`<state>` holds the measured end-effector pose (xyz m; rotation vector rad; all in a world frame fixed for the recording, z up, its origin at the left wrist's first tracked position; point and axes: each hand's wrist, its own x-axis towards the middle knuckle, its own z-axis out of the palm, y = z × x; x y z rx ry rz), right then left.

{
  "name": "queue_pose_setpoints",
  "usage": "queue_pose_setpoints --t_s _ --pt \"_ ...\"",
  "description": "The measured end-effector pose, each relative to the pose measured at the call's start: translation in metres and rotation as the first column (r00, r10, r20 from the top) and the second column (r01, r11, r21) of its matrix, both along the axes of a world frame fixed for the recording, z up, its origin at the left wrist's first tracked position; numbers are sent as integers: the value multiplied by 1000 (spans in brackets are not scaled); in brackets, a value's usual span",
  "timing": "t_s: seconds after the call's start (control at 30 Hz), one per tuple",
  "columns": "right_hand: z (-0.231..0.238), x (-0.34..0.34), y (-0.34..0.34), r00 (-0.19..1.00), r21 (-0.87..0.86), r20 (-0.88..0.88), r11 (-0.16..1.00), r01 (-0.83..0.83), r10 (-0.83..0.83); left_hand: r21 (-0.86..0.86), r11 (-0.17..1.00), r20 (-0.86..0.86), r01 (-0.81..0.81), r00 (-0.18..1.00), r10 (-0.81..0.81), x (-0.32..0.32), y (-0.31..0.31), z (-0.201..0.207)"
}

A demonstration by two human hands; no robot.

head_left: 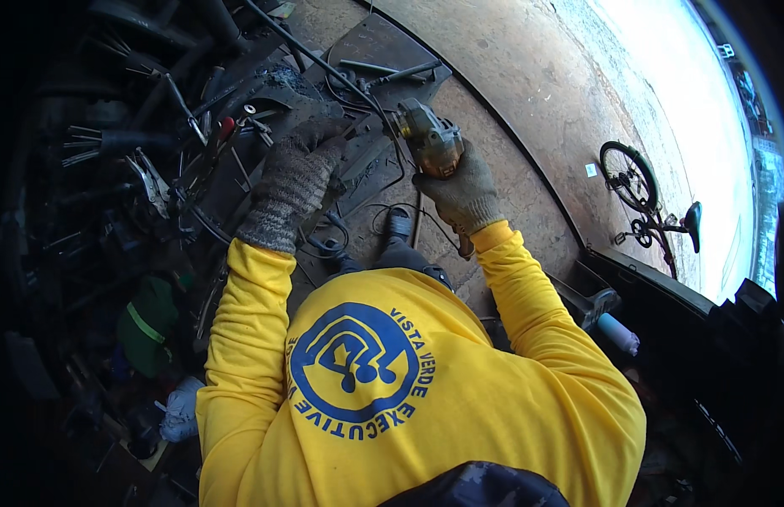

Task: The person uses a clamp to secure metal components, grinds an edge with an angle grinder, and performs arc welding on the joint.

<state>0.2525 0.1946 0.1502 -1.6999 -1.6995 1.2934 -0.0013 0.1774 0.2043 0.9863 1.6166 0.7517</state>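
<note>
My right hand (464, 193), in a grey-brown knit work glove, is wrapped round the body of an angle grinder (436, 144). The grinder's head points up and left, toward the workbench. Its disc shows poorly from here. Across from it, my left hand (292, 190), in a thicker grey knit glove, rests at the near edge of the dark metal workbench (366, 42). Its fingers bend round something dark at the bench, which the glove mostly hides. A thin dark metal piece (351, 131) lies between that hand and the grinder.
Locking pliers (151, 182) and several loose tools crowd the bench's left side. Metal rods (400, 72) lie at its far end. A black cable (324, 63) crosses above the bench. A bicycle (641, 190) stands at right, past a dark floor rail. A light-blue roll (618, 333) lies lower right.
</note>
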Motion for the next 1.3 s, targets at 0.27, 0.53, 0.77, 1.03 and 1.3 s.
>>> queue_pose_setpoints --t_s 0.27,0.53,0.77,1.03,1.3 --pt "-2 1 -2 998 32 -12 997 -64 64 -16 1000 48 -23 999 24 7 -2 8" --pt "-8 6 1 995 59 66 996 -73 69 111 991 -94 78 993 -68 3 -8 9" --pt "4 8 -1 985 114 132 986 -126 110 145 949 -540 280 826 -162 5 -3 5" --pt "10 14 2 972 85 210 989 -124 104 288 738 -836 610 536 -117 7 -9 14" --pt "-10 30 -2 989 1 22 989 -146 146 373 762 -641 529 741 -201 -5 -5 26"
